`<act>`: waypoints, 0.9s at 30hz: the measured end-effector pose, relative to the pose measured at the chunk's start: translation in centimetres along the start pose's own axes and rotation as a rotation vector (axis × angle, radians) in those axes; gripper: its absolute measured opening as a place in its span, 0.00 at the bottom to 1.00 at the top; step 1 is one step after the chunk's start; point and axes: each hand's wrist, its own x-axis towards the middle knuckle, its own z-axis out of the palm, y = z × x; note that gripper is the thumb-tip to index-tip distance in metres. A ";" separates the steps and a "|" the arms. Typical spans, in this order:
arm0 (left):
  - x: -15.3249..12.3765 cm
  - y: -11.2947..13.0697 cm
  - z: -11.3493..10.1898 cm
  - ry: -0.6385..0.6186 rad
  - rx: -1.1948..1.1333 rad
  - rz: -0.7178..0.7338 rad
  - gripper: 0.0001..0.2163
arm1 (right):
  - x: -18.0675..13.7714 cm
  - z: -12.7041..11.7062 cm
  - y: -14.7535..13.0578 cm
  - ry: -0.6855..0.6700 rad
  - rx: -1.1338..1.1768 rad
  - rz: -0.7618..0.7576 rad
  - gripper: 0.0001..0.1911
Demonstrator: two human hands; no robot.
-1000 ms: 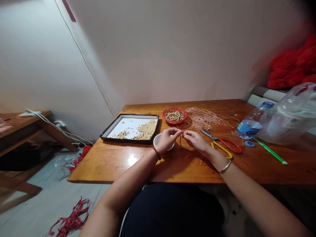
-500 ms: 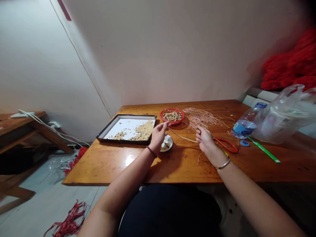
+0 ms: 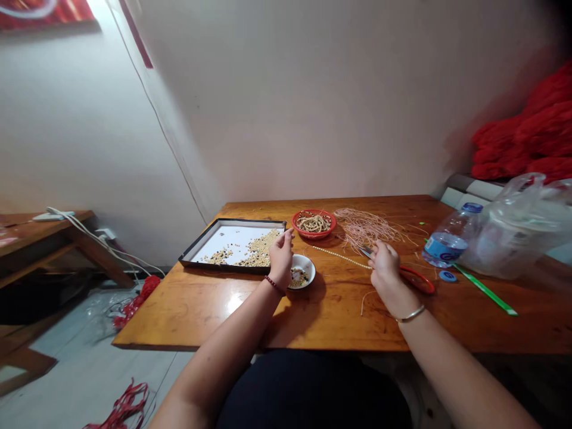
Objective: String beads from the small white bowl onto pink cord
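Both hands pinch one bead strand (image 3: 342, 257) drawn nearly straight between them: the left hand (image 3: 280, 257) grips its thin end, too fine to make out clearly, while the right hand (image 3: 385, 264) closes over its beaded end, hiding it. One black-edged tray (image 3: 245, 226) holds loose beads (image 3: 263, 247), too many to count. One white bowl (image 3: 307, 263), partly covered by the left hand, and one red basket (image 3: 314, 236) follow. One pair of scissors (image 3: 431, 287) lies partly hidden behind the right hand.
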 end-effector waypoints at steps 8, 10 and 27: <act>-1.4 0.9 1.0 -0.235 0.066 0.143 0.18 | -1.6 1.8 -1.0 -0.247 0.035 -0.205 0.10; -1.6 0.8 1.0 -0.281 0.142 0.181 0.15 | -2.2 1.8 -1.5 -0.344 0.078 -0.168 0.10; -3.0 0.5 1.3 -0.609 0.449 0.182 0.18 | -3.8 2.4 -0.8 -0.644 -0.361 -0.264 0.11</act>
